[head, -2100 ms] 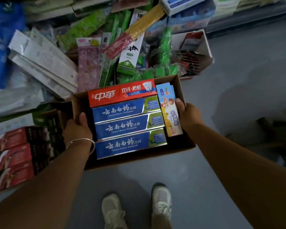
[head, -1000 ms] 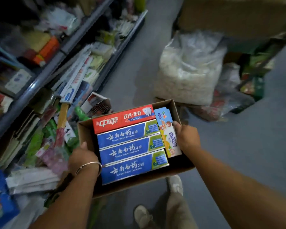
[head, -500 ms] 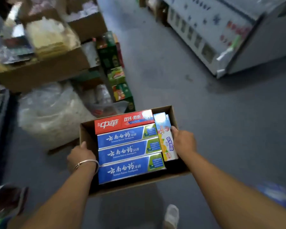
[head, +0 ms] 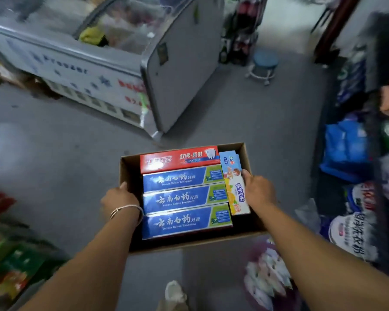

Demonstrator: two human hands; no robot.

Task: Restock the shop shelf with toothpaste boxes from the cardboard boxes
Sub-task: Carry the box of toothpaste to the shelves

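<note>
Left hand (head: 119, 199) gripping cardboard box (head: 243, 149) left wall, right hand (head: 257, 194) clamped on right wall, thumb on kids' toothpaste box (head: 235, 182). Carried above floor (head: 54, 153). Inside: red toothpaste box (head: 177, 159) at far end, three blue toothpaste boxes (head: 184, 197) stacked toward body. Contents unchanged from earlier; surroundings swapped from shelf clutter to freezer (head: 121, 63) ahead.

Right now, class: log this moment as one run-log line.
phase: carrying | left hand: holds cardboard box | right hand: holds other side | contents: red, three blue, one pale toothpaste boxes | shelf: not reached
</note>
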